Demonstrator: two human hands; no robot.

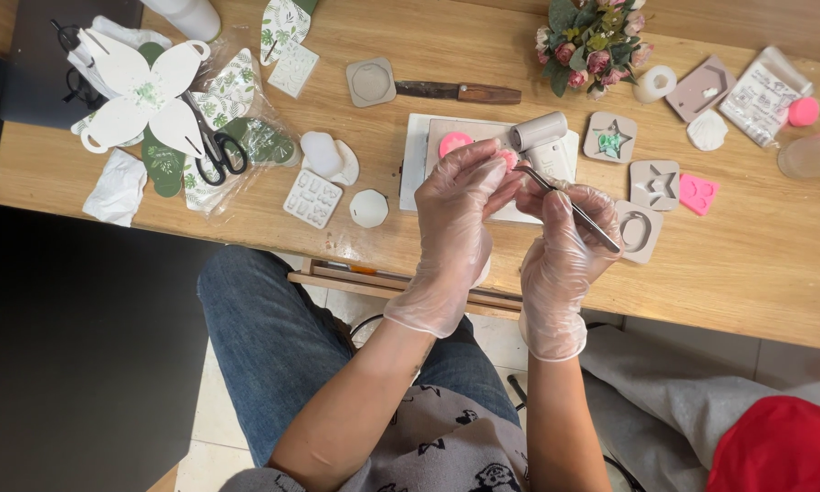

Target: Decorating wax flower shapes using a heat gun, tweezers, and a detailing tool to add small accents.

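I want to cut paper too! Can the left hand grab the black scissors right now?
Probably not straight away: the left hand is busy pinching a small pink piece. The scissors lie uncovered on the wooden table, to that hand's left, with nothing blocking the way.

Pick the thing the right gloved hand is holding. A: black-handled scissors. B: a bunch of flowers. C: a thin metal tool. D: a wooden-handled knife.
C: the right hand grips a thin metal tool, its tip at the small pink piece in the left hand.
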